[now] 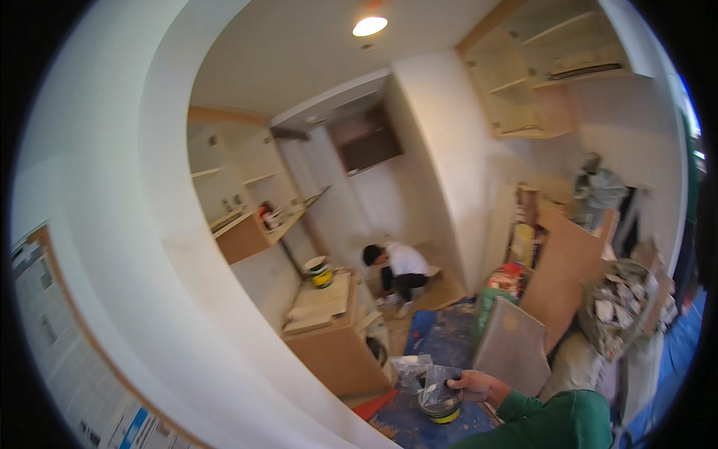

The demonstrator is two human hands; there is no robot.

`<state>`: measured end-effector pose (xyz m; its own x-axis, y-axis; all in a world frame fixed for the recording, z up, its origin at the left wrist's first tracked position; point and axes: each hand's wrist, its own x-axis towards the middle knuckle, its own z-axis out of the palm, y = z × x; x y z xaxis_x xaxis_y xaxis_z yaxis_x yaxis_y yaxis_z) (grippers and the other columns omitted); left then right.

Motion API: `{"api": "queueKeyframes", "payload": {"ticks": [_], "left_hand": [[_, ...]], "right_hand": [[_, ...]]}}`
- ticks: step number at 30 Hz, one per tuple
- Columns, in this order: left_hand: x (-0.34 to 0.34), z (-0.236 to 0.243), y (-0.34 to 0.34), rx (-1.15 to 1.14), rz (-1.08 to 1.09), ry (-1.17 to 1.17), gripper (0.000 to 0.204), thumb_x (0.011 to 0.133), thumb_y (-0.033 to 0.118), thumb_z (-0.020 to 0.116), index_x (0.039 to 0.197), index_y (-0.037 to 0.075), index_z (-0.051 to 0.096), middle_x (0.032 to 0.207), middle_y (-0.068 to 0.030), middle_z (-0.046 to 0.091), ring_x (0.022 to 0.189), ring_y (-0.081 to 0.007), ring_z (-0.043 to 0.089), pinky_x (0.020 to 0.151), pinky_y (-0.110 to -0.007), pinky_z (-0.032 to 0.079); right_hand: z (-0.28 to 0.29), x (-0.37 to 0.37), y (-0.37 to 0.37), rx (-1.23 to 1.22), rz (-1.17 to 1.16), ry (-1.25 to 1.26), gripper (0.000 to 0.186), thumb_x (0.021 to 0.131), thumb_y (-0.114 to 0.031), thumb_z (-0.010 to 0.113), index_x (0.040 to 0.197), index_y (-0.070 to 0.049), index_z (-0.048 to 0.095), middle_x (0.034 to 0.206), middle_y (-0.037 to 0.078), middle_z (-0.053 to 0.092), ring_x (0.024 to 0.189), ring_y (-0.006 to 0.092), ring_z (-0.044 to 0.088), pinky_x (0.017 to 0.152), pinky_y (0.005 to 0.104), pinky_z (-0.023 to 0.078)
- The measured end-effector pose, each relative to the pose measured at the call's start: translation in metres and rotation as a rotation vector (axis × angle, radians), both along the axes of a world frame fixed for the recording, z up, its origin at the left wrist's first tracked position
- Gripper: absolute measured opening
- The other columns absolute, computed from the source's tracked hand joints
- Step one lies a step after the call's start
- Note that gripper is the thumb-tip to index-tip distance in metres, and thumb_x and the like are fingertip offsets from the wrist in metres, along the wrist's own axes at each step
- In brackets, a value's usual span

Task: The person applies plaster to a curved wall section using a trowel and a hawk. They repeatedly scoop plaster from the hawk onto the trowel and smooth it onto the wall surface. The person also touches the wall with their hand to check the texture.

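Note:
My right hand (473, 386), in a green sleeve (557, 420), comes in from the lower right. Its fingers are closed on a clear plastic bag (439, 388), its contents too small to make out. Just below the bag is a dark bucket (444, 413) with a yellow band near its base. I cannot tell whether the bag touches its rim. Another pale clear plastic piece (410, 364) shows just left of the bag. My left hand is out of view.
A person (402, 269) in a white top crouches at the back. A washing machine (378, 348) and a cabinet with a yellow-black bucket (319, 272) stand left. Boards (512, 346) and a rubble sack (617, 307) lean right. Blue sheeting (449, 337) covers the floor; a white wall edge (224, 314) is close left.

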<state>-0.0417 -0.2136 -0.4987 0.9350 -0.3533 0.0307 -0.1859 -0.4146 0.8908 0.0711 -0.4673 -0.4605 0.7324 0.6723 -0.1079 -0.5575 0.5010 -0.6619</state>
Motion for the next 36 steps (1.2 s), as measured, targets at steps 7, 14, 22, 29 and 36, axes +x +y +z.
{"api": "queueKeyframes", "payload": {"ticks": [7, 14, 22, 29, 36], "left_hand": [[-0.045, -0.091, 0.025, 0.090, -0.335, 0.214, 0.037, 0.099, 0.032, 0.052, 0.127, 0.012, 0.064, 0.112, -0.0177, 0.069, 0.111, -0.0386, 0.063, 0.095, -0.051, 0.050], [-0.167, -0.224, 0.054, 0.434, -0.738, 0.319, 0.037, 0.099, 0.035, 0.050, 0.126, 0.013, 0.065, 0.106, -0.0171, 0.071, 0.105, -0.0386, 0.066, 0.092, -0.052, 0.051], [-0.365, -0.294, 0.059, 0.794, -1.331, 0.030, 0.039, 0.100, 0.037, 0.047, 0.125, 0.014, 0.066, 0.100, -0.0164, 0.073, 0.099, -0.0387, 0.069, 0.088, -0.052, 0.053], [-0.457, -0.286, 0.077, 0.421, -0.900, 0.154, 0.038, 0.101, 0.040, 0.048, 0.114, 0.014, 0.073, 0.108, -0.0120, 0.074, 0.105, -0.0366, 0.069, 0.094, -0.047, 0.052], [-0.535, -0.282, 0.105, 0.293, -0.398, 0.429, 0.033, 0.097, 0.035, 0.056, 0.100, 0.007, 0.073, 0.100, -0.0142, 0.074, 0.097, -0.0321, 0.069, 0.086, -0.044, 0.052]], "right_hand": [[-0.002, -0.149, 0.009, 0.100, -0.111, -0.050, 0.036, 0.105, -0.010, 0.054, 0.137, 0.005, 0.052, 0.128, 0.013, 0.064, 0.109, 0.0249, 0.065, 0.089, 0.0402, 0.055], [-0.067, -0.268, 0.033, -0.527, -0.141, -0.138, 0.031, 0.104, -0.023, 0.059, 0.126, -0.002, 0.062, 0.119, 0.004, 0.065, 0.099, 0.0141, 0.062, 0.087, 0.0317, 0.051], [-0.037, -0.497, -0.042, -0.334, -0.549, -0.061, 0.052, 0.097, -0.022, 0.067, 0.139, 0.005, 0.051, 0.130, 0.018, 0.063, 0.105, 0.0285, 0.068, 0.076, 0.0397, 0.059], [-0.053, -0.722, -0.070, -0.144, -0.921, 0.110, 0.052, 0.096, -0.013, 0.065, 0.140, 0.007, 0.047, 0.131, 0.022, 0.062, 0.100, 0.0334, 0.070, 0.072, 0.0444, 0.060], [-0.051, -0.812, -0.042, -0.185, -0.850, 0.136, 0.042, 0.096, -0.010, 0.065, 0.130, 0.011, 0.055, 0.117, 0.021, 0.068, 0.095, 0.0312, 0.070, 0.077, 0.0451, 0.059]]}}
